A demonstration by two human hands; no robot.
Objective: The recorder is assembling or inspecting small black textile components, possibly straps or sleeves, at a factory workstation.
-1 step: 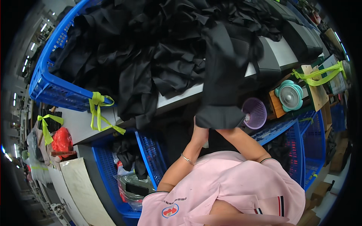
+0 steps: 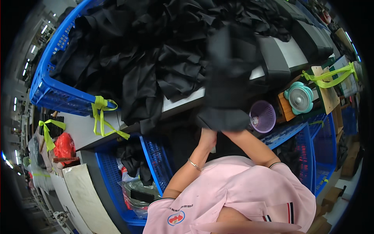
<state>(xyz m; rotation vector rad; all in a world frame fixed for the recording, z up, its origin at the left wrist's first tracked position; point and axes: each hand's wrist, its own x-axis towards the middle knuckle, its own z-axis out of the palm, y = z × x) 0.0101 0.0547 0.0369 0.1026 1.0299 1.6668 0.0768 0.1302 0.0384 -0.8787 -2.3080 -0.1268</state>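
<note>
A long black fabric piece (image 2: 224,91), smeared by motion, hangs between me and the heap, its broad near end folded. My left hand (image 2: 209,134), bracelet at the wrist, grips this near end from beneath; its fingertips are covered by the cloth. Close beside it on the right, my right hand (image 2: 230,133) holds the same end, with most of its fingers out of sight under the fabric. Beyond the piece lies a large heap of black fabric pieces (image 2: 179,70), spilling over the edge of the light worktable (image 2: 183,99).
A blue crate (image 2: 66,95) with a yellow-green tie lies at the left. Below stand another blue crate (image 2: 150,154) holding cloth and plastic bags, and more blue crates (image 2: 323,156) on the right. A purple basket (image 2: 267,117) and a teal fan (image 2: 299,98) sit right of my hands.
Both hands have shifted slightly left and away from me, carrying the fabric piece. Its far part has moved and is more blurred. The heap looks the same.
</note>
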